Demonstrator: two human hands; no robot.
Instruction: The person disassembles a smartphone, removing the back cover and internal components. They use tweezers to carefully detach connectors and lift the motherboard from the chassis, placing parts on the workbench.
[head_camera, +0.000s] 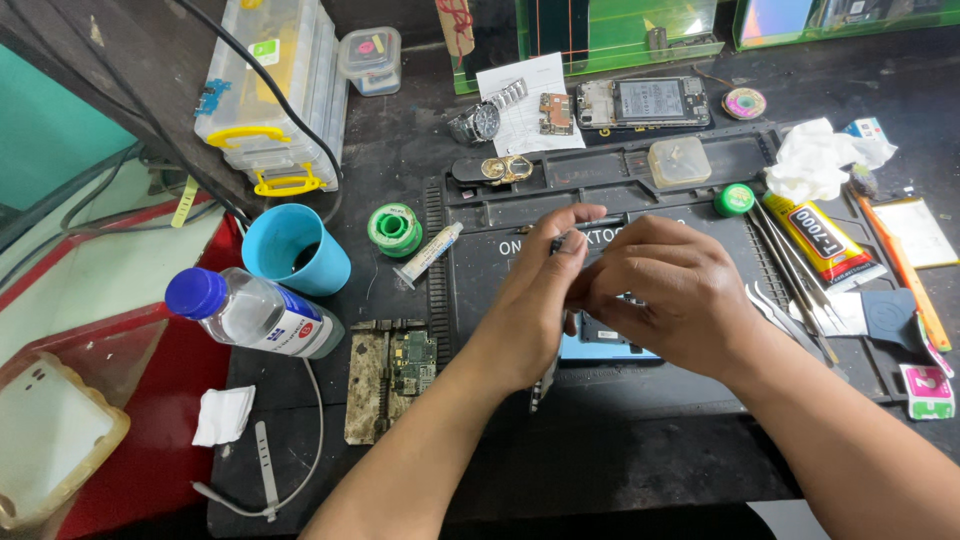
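My left hand (535, 300) and my right hand (665, 295) meet over the black work mat (690, 185). The left thumb and fingers pinch a thin dark tool (585, 228) that points right. A slim metal piece (545, 385) sticks out below the left palm. My right hand curls beside it over a phone with a pale blue edge (600, 348), mostly hidden under both hands. What the right fingers hold is hidden.
A clear bottle with a blue cap (250, 312) and a blue cup (295, 250) lie at left, with a circuit board (395, 370) near them. A syringe (428, 254), a solder spool (394, 230), tweezers (795, 290), a glue tube (825, 240), a watch (478, 122) and an opened phone (645, 102) surround the mat.
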